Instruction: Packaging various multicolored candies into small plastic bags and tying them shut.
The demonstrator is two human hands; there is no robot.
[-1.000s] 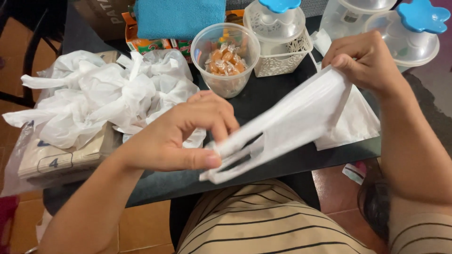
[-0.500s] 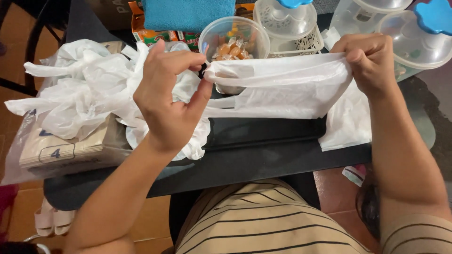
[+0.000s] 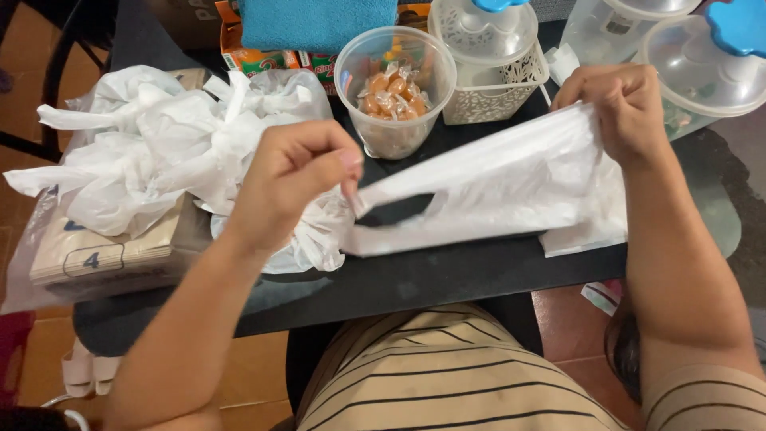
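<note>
Dark table, seen from its near edge. At the left edge lies a flat bundle of paper packets under a heap of crumpled white plastic bags. Toward the far edge stand a clear cup of wrapped candies, a white lattice basket and clear lidded containers.

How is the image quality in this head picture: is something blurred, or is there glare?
Head view: the left hand is softly motion-blurred at its fingertips; the right hand and the white plastic bag look sharper; small glare spots sit on the clear candy cup; the light is even, with soft shadows on the dark table.
</note>
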